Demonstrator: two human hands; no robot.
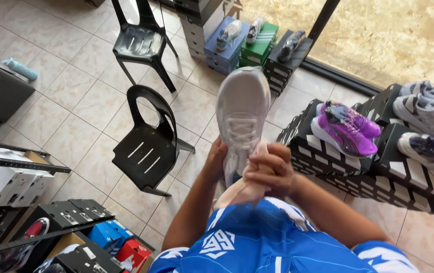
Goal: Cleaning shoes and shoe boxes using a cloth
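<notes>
We hold a pale grey sneaker [241, 114] upright in front of our chest, toe pointing up and away, laces facing us. Our left hand [216, 159] is wrapped around the heel end from the left side, gripping the shoe. Our right hand [270, 169] is clenched on a pale cloth [242, 189] that runs from the shoe's opening down toward our blue shirt [257, 237]; the fist sits right against the shoe's collar. We judge the step in hand to be working the cloth at or into the mouth of the sneaker, wiping or stuffing it; we cannot tell which. What that calls for is a firm left-hand hold so the shoe does not twist, while the right hand works the cloth.

Room is fair straight ahead: tiled floor [75, 101] lies open below the shoe. To our left a black plastic chair [149, 146] stands near, with a second one [141, 40] farther off. To our right, stacked black shoe boxes [308, 146] carry a purple sneaker [346, 129], close to our right elbow, so wide swings that way risk knocking the display. More boxes [101, 237] crowd our lower left.
</notes>
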